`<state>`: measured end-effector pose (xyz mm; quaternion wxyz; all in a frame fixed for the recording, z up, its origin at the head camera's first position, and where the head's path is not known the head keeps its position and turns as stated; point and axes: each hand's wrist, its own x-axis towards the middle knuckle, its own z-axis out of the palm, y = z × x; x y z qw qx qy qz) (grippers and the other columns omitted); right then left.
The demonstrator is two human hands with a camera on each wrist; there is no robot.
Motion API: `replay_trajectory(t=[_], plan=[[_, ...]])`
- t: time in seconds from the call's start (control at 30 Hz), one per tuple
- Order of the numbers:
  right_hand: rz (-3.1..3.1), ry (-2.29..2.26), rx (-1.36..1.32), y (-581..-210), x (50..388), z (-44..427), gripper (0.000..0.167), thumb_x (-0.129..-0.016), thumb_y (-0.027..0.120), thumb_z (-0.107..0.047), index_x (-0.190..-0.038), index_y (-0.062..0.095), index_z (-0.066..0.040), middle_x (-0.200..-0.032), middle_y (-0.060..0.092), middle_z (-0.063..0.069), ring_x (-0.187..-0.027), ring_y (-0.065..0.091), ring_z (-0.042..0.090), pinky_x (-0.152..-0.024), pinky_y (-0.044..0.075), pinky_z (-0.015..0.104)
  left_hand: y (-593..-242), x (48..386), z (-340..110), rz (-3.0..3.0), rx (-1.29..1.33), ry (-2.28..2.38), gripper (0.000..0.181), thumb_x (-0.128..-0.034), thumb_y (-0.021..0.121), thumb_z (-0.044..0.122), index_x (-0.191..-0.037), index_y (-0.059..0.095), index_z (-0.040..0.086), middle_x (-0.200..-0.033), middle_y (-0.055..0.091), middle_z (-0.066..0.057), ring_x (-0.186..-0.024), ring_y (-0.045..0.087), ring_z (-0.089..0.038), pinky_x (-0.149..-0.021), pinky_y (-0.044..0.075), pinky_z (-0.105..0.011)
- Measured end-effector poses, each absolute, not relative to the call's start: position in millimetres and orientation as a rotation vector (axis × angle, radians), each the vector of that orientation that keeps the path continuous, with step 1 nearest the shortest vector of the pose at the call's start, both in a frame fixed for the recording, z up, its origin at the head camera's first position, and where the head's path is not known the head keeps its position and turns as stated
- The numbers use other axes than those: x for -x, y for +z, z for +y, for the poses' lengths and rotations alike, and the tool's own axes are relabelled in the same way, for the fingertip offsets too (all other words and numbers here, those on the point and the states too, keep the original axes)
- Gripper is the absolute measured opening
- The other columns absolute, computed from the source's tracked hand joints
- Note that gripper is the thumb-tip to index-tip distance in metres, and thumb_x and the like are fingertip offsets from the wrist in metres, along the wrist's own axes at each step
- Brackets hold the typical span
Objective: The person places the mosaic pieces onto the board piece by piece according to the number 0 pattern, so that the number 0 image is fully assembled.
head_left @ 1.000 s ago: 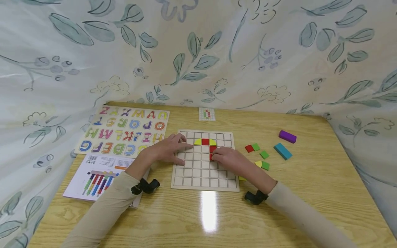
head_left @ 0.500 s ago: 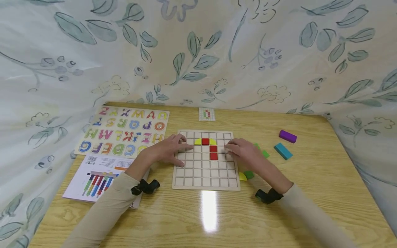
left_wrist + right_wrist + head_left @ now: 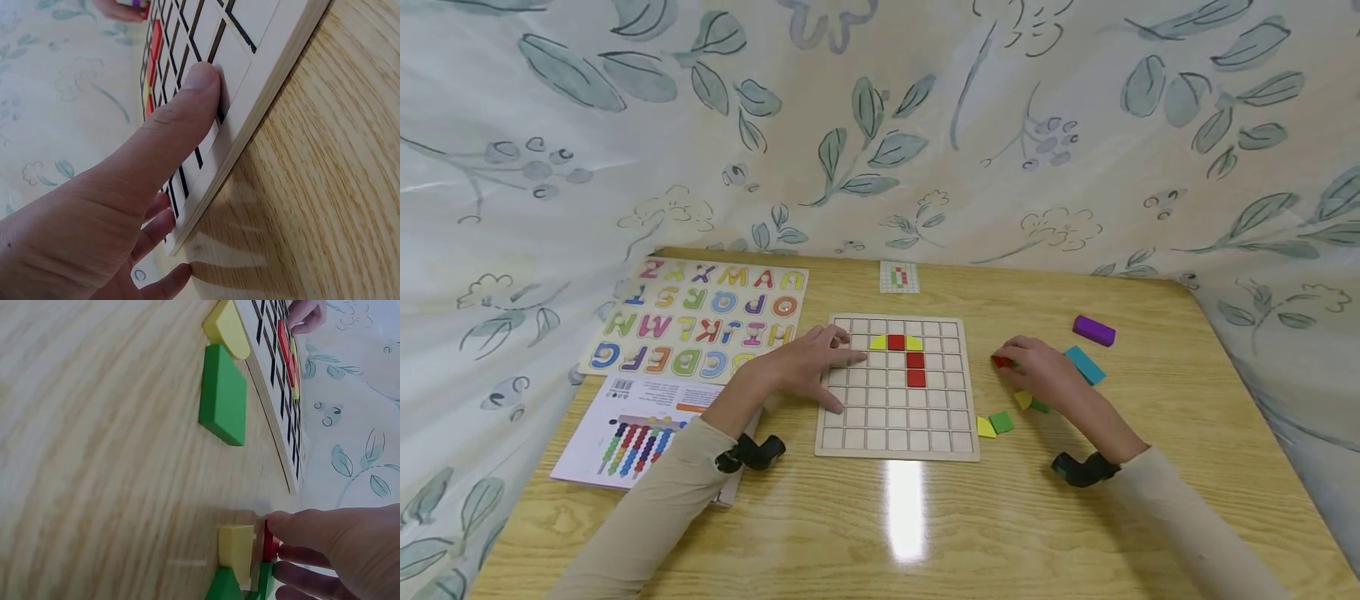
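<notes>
A wooden grid board [image 3: 865,433] lies on the table, holding two yellow pieces with a red square [image 3: 896,342] between them and two red squares [image 3: 916,369] below at the right. My left hand [image 3: 801,364] rests on the board's left edge, fingers spread; its thumb lies on the grid in the left wrist view. Right of the board, my right hand [image 3: 1037,371] pinches a loose red piece [image 3: 1002,362]. Green pieces touch that red piece in the right wrist view [image 3: 266,578]. A yellow piece [image 3: 1023,400] lies under the hand.
A yellow piece [image 3: 986,427] and green square [image 3: 1002,422] lie by the board's right edge. Teal [image 3: 1085,365] and purple [image 3: 1094,331] blocks sit farther right. A pattern card [image 3: 899,277] lies behind; a letter board [image 3: 700,287] and box [image 3: 595,442] are at left.
My right hand has moved from the board's red squares rightward to the loose pieces, letting go of the lower red square and taking hold of another red piece. My left hand has barely moved.
</notes>
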<state>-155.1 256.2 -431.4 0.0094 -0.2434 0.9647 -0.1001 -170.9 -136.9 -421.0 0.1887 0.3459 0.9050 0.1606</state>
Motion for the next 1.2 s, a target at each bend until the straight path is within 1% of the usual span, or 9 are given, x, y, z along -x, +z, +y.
replay_trajectory(t=[0.27, 0.43, 0.57, 0.73, 0.9, 1.03, 1.2], plan=[[2.981, -0.338, 0.852, -431, 161, 258, 0.022, -0.085, 0.071, -0.004, -0.106, 0.071, 0.003, -0.107, 0.066, 0.019, -0.097, 0.065, 0.034, -0.081, 0.055, 0.043, -422, 171, -138, 2.563, -0.998, 0.426, 0.085, -0.0751, 0.078, 0.052, -0.148, 0.042, 0.026, -0.148, 0.034, -0.013, -0.131, 0.036, -0.031, -0.105, 0.041, -0.049], [2.955, -0.305, 0.903, -431, 162, 259, 0.018, -0.085, 0.07, -0.001, -0.102, 0.071, 0.003, -0.111, 0.066, 0.019, -0.103, 0.063, 0.037, -0.084, 0.054, 0.045, -422, 171, -138, 2.546, -0.989, 0.442, 0.086, -0.0747, 0.078, 0.051, -0.148, 0.042, 0.026, -0.148, 0.032, -0.012, -0.131, 0.034, -0.03, -0.105, 0.041, -0.048], [2.958, -0.274, 0.894, -432, 163, 257, 0.018, -0.086, 0.069, -0.001, -0.103, 0.071, 0.003, -0.111, 0.068, 0.018, -0.105, 0.062, 0.037, -0.087, 0.053, 0.046, -422, 172, -138, 2.541, -0.981, 0.447, 0.086, -0.0748, 0.078, 0.051, -0.148, 0.042, 0.026, -0.148, 0.032, -0.012, -0.131, 0.034, -0.029, -0.104, 0.041, -0.048], [2.971, -0.253, 0.884, -432, 165, 254, 0.018, -0.087, 0.068, -0.003, -0.105, 0.07, 0.001, -0.106, 0.069, 0.016, -0.101, 0.063, 0.034, -0.084, 0.054, 0.045, -422, 173, -137, 2.542, -0.974, 0.449, 0.085, -0.075, 0.078, 0.051, -0.148, 0.041, 0.027, -0.149, 0.032, -0.011, -0.132, 0.033, -0.029, -0.105, 0.041, -0.048], [2.992, -0.201, 0.931, -434, 168, 255, 0.019, -0.086, 0.071, -0.008, -0.105, 0.071, -0.004, -0.103, 0.07, 0.011, -0.097, 0.064, 0.029, -0.08, 0.055, 0.042, -423, 172, -137, 2.532, -0.97, 0.451, 0.085, -0.0749, 0.078, 0.051, -0.148, 0.042, 0.028, -0.149, 0.032, -0.011, -0.131, 0.033, -0.028, -0.105, 0.041, -0.048], [3.034, -0.207, 1.02, -437, 170, 257, 0.023, -0.083, 0.075, -0.01, -0.106, 0.072, -0.006, -0.102, 0.07, 0.008, -0.093, 0.066, 0.025, -0.077, 0.056, 0.039, -423, 172, -137, 2.537, -0.969, 0.449, 0.085, -0.0748, 0.078, 0.051, -0.148, 0.042, 0.028, -0.149, 0.032, -0.01, -0.131, 0.033, -0.028, -0.105, 0.041, -0.048], [3.063, -0.342, 1.188, -432, 164, 247, 0.023, -0.08, 0.077, -0.009, -0.102, 0.072, -0.007, -0.098, 0.07, 0.006, -0.086, 0.066, 0.019, -0.071, 0.055, 0.035, -424, 172, -137, 2.536, -0.962, 0.441, 0.085, -0.0747, 0.078, 0.051, -0.148, 0.041, 0.029, -0.15, 0.031, -0.01, -0.133, 0.032, -0.028, -0.105, 0.041, -0.048]])
